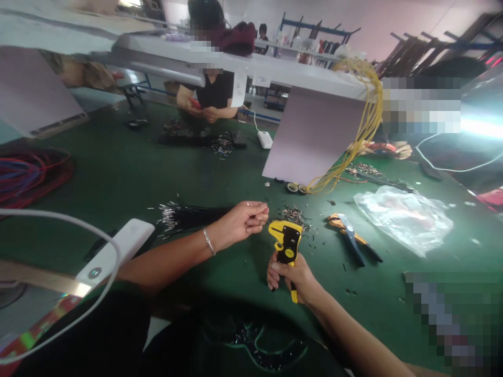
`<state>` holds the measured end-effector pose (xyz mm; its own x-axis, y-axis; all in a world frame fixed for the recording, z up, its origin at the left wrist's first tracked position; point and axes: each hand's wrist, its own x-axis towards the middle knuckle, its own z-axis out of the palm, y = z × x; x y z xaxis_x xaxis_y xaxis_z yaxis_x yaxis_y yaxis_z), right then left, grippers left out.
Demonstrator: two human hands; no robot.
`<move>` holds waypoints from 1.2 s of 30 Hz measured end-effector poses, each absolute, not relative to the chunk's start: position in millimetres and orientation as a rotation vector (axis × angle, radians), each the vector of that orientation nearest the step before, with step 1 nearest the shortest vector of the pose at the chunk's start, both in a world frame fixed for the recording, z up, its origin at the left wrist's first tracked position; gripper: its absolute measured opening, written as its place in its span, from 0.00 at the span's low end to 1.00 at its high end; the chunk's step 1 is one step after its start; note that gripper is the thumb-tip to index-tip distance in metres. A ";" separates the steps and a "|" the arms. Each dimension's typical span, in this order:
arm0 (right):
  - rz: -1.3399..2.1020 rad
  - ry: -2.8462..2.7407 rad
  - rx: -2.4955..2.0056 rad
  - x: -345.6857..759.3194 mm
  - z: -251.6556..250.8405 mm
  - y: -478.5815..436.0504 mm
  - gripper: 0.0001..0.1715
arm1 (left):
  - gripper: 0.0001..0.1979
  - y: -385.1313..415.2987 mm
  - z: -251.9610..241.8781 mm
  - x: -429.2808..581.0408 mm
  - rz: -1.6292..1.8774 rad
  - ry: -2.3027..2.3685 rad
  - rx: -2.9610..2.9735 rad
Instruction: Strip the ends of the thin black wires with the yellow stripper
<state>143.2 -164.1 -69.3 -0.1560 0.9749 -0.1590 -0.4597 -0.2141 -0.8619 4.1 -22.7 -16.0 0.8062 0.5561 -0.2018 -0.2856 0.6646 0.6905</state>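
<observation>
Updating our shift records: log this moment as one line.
left hand: fingers pinched, held item unclear | right hand: gripping yellow wire stripper | nearby: black wire bundle, orange-handled pliers

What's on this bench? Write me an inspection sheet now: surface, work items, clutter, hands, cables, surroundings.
surface: green bench mat, scattered with small wire offcuts
work items: yellow-and-black wire stripper; bundle of black wires with bare ends; pile of short wire pieces
clutter: orange-handled pliers; clear plastic bag; tape rolls
hands: left hand pinched, anything held too thin to tell; right hand gripping the stripper
cables: yellow wire bundle hanging off the shelf; red-and-blue coil; white cable
surroundings: white overhead shelf; co-worker in a black top across the bench
</observation>
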 end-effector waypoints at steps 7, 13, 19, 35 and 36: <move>1.649 -0.772 -0.917 143.4 -63.0 -163.6 0.17 | 0.10 -20.0 -13.4 4.3 0.494 0.432 0.678; 1.604 -0.782 -0.966 145.3 -67.0 -163.1 0.16 | 0.11 -20.3 -14.8 5.0 0.494 0.456 0.687; 1.608 -0.780 -0.949 144.5 -69.5 -164.6 0.16 | 0.11 -21.9 -13.6 5.4 0.507 0.499 0.672; 1.556 -0.781 -1.006 145.3 -70.1 -162.8 0.15 | 0.12 -22.8 -12.4 6.5 0.511 0.555 0.699; 1.550 -0.778 -1.008 146.0 -70.2 -161.5 0.15 | 0.11 -23.8 -12.7 6.5 0.507 0.552 0.703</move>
